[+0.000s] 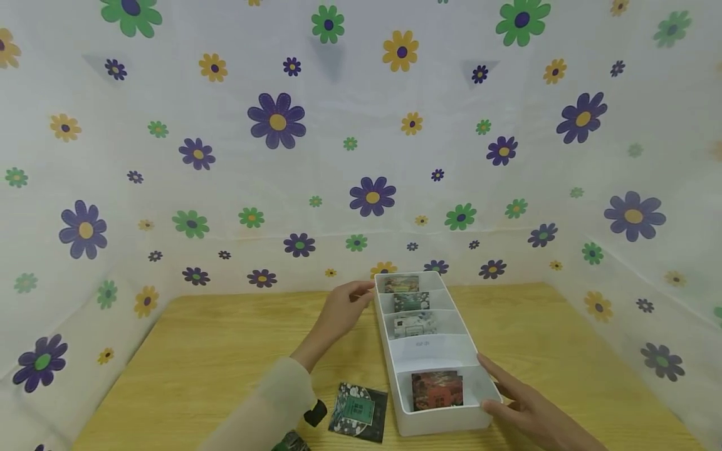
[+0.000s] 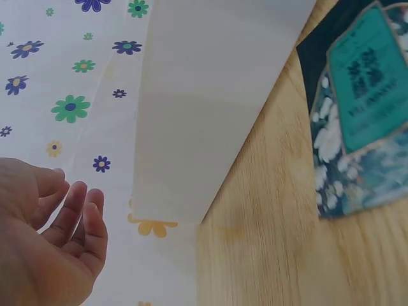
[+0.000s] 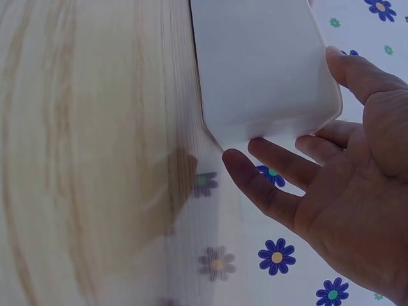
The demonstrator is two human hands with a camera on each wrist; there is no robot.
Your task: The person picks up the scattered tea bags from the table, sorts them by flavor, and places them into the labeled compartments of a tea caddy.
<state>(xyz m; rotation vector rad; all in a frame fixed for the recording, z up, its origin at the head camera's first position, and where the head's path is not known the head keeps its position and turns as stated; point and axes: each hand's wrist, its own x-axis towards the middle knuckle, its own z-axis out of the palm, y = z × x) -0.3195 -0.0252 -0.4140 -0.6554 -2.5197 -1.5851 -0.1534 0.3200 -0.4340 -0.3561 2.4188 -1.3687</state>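
Observation:
A long white organizer box (image 1: pixel 440 422) with several compartments stands on the wooden table. My right hand (image 1: pixel 527 404) holds its near right corner, thumb at the near rim and fingers along the right side; the right wrist view shows this hand (image 3: pixel 344 172) against the box (image 3: pixel 268 64). Beside the far left corner is my left hand (image 1: pixel 341 310), and in the left wrist view its loosely bent fingers (image 2: pixel 89 229) hold nothing and stand apart from the box (image 2: pixel 197 115). Left of the box lies a dark green floral tea packet (image 1: pixel 359 411).
Inside the box sit red packets (image 1: pixel 437 391) in the nearest compartment and a white packet (image 1: pixel 414 324), a green packet (image 1: pixel 412 301) and a yellowish packet (image 1: pixel 402 284) farther back. Part of another dark packet (image 1: pixel 291 442) shows at the bottom edge. A flowered curtain (image 1: pixel 327 169) surrounds the table (image 1: pixel 225 338).

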